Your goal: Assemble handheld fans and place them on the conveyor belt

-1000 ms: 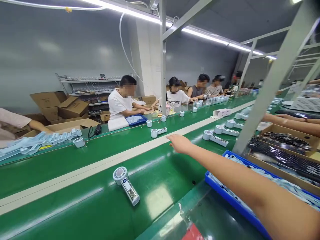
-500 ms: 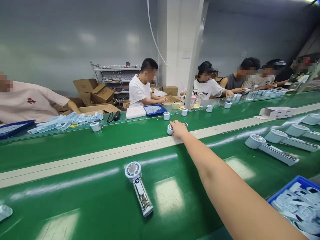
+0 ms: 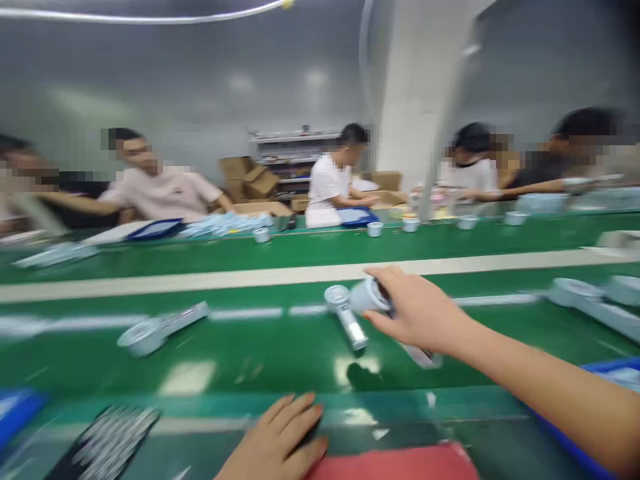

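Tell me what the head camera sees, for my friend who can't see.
The right hand holds a pale blue fan above a green belt, where a second fan lies. The left hand rests flat at the near edge, and people sit along the far side. The picture is blurry.

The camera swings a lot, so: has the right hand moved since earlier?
Yes. The right hand came back from the cream stripe to the near side, holding a pale blue plastic fan.
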`<state>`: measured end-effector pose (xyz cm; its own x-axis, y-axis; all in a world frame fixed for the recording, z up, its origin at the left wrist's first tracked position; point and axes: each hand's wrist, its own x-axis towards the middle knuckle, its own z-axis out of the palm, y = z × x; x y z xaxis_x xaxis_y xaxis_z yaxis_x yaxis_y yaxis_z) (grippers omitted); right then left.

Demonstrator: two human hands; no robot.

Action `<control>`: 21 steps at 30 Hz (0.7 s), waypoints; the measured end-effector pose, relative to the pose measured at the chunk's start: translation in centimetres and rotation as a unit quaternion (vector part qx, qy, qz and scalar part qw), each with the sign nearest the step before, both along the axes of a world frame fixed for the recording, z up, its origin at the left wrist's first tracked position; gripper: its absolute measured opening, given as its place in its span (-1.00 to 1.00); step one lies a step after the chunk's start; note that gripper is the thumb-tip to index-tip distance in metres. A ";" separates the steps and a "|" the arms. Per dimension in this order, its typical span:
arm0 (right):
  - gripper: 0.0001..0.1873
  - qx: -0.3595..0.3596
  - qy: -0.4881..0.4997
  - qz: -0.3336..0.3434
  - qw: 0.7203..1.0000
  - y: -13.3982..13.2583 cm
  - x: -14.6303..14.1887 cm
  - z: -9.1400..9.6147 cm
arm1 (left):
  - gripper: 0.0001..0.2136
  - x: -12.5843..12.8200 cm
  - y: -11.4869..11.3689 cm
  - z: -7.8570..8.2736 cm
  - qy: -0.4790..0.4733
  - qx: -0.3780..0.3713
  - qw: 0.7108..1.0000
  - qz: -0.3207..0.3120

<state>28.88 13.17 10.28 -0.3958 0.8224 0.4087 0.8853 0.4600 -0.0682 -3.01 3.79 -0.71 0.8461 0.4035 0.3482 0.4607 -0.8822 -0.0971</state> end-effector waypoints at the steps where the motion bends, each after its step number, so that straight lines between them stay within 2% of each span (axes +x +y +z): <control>1: -0.34 -0.026 0.015 0.027 0.999 -2.3 -1.2 -0.7 | -0.61 0.0 -1.5 0.7 0.005 -0.062 0.997 0.051; 2: -0.35 -0.046 0.030 0.055 0.997 -4.3 -2.3 -1.8 | -0.65 -0.1 -2.8 1.3 -0.035 -0.098 0.990 0.092; 5: -0.36 -0.075 0.053 0.116 0.989 -8.5 -5.9 -5.5 | -0.65 -2.0 -6.3 2.3 -0.060 -0.133 0.966 0.215; 7: -0.36 -0.104 0.057 0.128 0.985 -10.7 -8.3 -7.5 | -0.68 -4.9 -8.7 2.6 -0.081 -0.131 0.943 0.296; 10: -0.39 -0.154 0.038 0.130 0.979 -13.0 -11.0 -9.1 | -0.74 -11.4 -12.6 2.8 -0.132 -0.109 0.893 0.416; 13: -0.48 -0.167 -0.016 0.154 0.974 -13.8 -12.4 -9.1 | -0.66 -18.7 -16.5 2.0 -0.159 -0.096 0.844 0.503; 16: -0.48 -0.088 -0.040 0.199 0.975 -13.9 -13.5 -8.0 | -0.48 -23.8 -20.5 0.2 -0.123 -0.104 0.777 0.608; 18: -0.47 -0.038 -0.030 0.225 0.973 -14.1 -15.0 -7.0 | -0.44 -25.2 -23.1 -0.9 -0.095 -0.118 0.740 0.655; 21: -0.54 -0.033 -0.007 0.278 0.960 -15.3 -18.7 -5.9 | -0.52 -24.5 -26.4 -1.5 -0.094 -0.135 0.733 0.660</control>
<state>10.22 -2.15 4.33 -0.7864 0.5059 0.3545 0.5044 0.8571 -0.1041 -27.53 -22.59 -2.22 -0.3960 0.9032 0.1657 0.9133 0.3688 0.1726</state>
